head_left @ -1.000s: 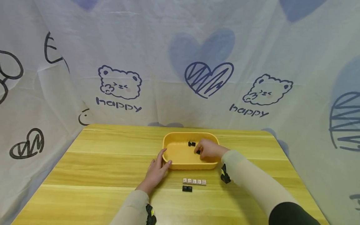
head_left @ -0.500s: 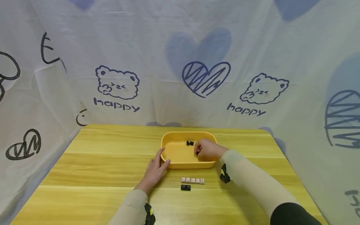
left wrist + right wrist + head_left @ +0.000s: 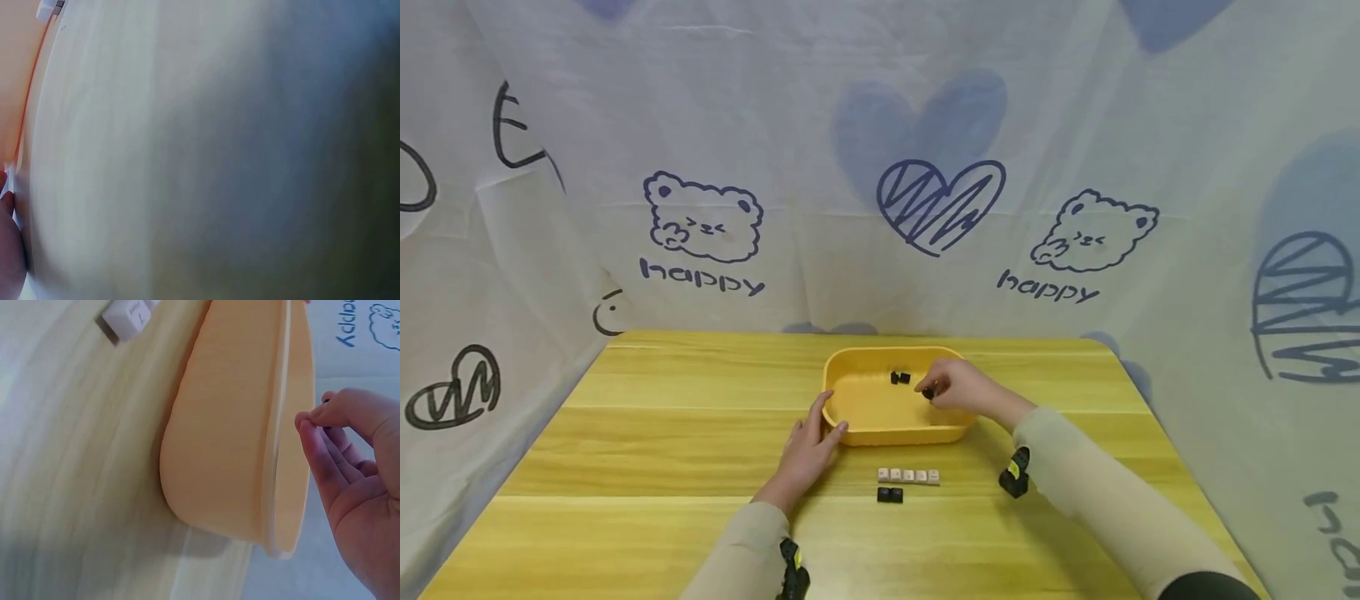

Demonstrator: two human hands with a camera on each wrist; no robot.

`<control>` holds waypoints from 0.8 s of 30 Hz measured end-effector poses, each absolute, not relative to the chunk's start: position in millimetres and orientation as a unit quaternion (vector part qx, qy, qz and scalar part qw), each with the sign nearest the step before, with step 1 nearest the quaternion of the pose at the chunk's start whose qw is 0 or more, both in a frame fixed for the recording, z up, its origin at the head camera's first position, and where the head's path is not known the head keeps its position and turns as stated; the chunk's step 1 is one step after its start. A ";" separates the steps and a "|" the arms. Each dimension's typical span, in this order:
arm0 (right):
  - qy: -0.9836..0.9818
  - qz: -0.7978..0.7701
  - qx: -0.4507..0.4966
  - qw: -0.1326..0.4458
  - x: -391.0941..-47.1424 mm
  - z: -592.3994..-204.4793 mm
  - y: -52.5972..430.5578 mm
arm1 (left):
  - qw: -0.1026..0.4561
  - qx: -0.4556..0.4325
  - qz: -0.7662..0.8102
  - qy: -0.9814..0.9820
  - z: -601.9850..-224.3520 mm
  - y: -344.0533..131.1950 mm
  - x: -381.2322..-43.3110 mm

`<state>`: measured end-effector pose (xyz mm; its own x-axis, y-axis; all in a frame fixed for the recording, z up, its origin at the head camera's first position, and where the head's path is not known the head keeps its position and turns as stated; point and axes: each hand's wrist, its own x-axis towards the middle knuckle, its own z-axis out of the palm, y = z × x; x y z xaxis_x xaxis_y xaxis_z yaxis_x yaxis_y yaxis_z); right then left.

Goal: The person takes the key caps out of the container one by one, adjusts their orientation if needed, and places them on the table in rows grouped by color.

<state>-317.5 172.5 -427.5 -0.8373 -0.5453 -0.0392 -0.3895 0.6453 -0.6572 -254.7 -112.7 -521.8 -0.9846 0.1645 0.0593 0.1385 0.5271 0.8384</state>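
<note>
Above the right part of a yellow plastic bin [image 3: 887, 437], my right hand [image 3: 958, 385] pinches a small black keycap [image 3: 928, 393] between thumb and fingertips. In the right wrist view those fingers [image 3: 322, 419] mostly hide the keycap. Two more black keycaps [image 3: 900, 378] lie inside the bin near its back wall. My left hand [image 3: 808, 446] rests against the bin's front left corner, fingers fairly straight along the left side and thumb at the front rim. Before the bin stand a row of several white keycaps [image 3: 908, 476] and two black keycaps [image 3: 890, 495] side by side.
The wooden table [image 3: 662, 450] extends to both sides of the bin. Behind it hangs a pale cloth [image 3: 820, 250] printed with hearts and bears. One white keycap [image 3: 128, 317] near the bin shows a 7 in the right wrist view.
My right hand has lifted slightly from the bin's floor with the black keycap, which shows more clearly now. The left hand stays at the corner. The whole head view has shifted a little.
</note>
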 end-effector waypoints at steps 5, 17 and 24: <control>0.888 -0.371 -0.247 0.115 -301.9 -423.9 174.2 | 0.011 0.092 0.477 0.874 -521.4 -113.5 -254.6; 0.867 -0.414 -0.267 0.078 -265.9 -434.1 176.3 | 0.017 0.084 0.479 0.874 -522.7 -112.9 -254.0; 0.860 -0.429 -0.264 0.082 -246.7 -436.9 169.2 | 0.018 0.083 0.478 0.874 -521.9 -112.9 -254.5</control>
